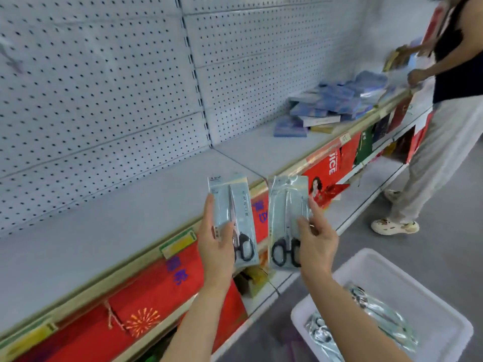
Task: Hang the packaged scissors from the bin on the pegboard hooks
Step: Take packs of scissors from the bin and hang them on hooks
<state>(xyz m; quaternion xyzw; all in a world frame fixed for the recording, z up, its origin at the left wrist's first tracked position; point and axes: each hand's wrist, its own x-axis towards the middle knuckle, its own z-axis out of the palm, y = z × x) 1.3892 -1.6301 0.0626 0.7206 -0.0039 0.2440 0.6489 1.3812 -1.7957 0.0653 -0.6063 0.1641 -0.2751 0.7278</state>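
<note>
Two packs of scissors are held up side by side, one in each hand, in front of the shelf [130,205] edge. The left hand [217,244] grips the left pack [235,205] by its lower left part, thumb across the front near the black handles and fingers behind the card. The right hand [317,240] grips the right pack [283,205] by its lower right part, thumb on the front beside the handles and a finger lying up along the right edge. Both packs stand nearly upright with blades pointing up and hang holes at the top; they are just beside each other, with a narrow gap between. Neither pack touches the pegboard [91,87], which rises behind the shelf, well apart from the hands.

Below and right of the right forearm sits a white bin [444,343] on the floor, with more packs [379,317] lying flat and overlapping inside; how many, I cannot tell. Farther along the shelf lies a heap of blue books [326,105]. Another person [444,126] stands at the far right, hands over that heap.
</note>
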